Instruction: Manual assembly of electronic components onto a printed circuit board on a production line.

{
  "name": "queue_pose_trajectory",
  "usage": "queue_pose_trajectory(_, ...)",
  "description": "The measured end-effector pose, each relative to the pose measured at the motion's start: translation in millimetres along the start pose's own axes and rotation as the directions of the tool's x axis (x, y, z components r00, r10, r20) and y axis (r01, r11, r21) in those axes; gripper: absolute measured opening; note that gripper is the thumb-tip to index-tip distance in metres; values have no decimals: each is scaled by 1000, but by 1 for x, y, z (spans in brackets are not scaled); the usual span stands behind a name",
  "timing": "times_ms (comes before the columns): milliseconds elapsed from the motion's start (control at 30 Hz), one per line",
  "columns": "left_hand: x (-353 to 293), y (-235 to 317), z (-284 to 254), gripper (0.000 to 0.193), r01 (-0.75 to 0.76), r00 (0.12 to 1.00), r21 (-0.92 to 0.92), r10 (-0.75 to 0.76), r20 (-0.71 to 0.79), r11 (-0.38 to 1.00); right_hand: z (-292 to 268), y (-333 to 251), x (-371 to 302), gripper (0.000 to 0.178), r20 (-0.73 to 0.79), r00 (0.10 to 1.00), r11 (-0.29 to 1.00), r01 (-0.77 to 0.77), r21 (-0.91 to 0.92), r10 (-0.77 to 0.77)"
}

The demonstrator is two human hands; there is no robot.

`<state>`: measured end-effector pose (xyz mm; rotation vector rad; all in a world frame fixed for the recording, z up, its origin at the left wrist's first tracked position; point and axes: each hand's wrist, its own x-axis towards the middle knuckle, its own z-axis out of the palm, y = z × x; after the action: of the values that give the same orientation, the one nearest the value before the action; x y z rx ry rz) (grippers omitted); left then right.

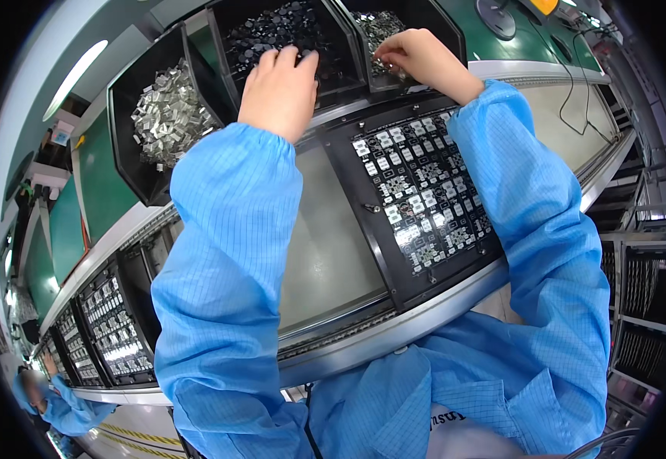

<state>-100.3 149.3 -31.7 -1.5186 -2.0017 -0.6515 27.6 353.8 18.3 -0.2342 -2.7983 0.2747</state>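
Note:
My left hand (281,92) is palm down over the front of the middle black bin (341,46), its fingers slightly apart and its thumb hidden. Dark round components (272,32) fill that bin beyond the fingertips. At the right-hand bin (441,30), my right hand (423,61) has its thumb and fingers bent together over small silvery parts (383,29); whatever is between the fingertips is too small to make out. Below the hands, a black carrier frame (371,222) holds a panel of circuit boards (428,191) dotted with white and silver parts. My right sleeve covers part of its right side.
Silver rectangular pieces (168,115) are heaped in a bin at the left. A metal-edged conveyor (310,245) runs across, with further loaded carriers (115,329) at lower left. Another person (65,405) in blue is beside it. Racks (646,283) stand at the right.

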Motion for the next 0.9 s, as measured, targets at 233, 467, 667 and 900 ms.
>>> queue_pose_trajectory(233, 11, 0, -5, 26, 124, 940, -212, -47, 337, 969, -13, 11, -14, 18, -41, 999, 990, 21, 138, -16)
queue_pose_trajectory(467, 22, -19, 2, 20, 117, 940, -196, -44, 338, 974, -20, -6, -21, 14, -88, 995, 988, -30, 152, 44)
queue_pose_trajectory(667, 14, -19, 2, 13, 274, 935, -265, -191, 300, 925, -20, -16, -32, 12, -174, 985, 990, 27, 139, -3)
queue_pose_trajectory(900, -19, 24, -31, 18, 240, 960, -739, -269, 83, 630, -24, -19, -43, 12, -218, 970, 988, 128, 87, -106)
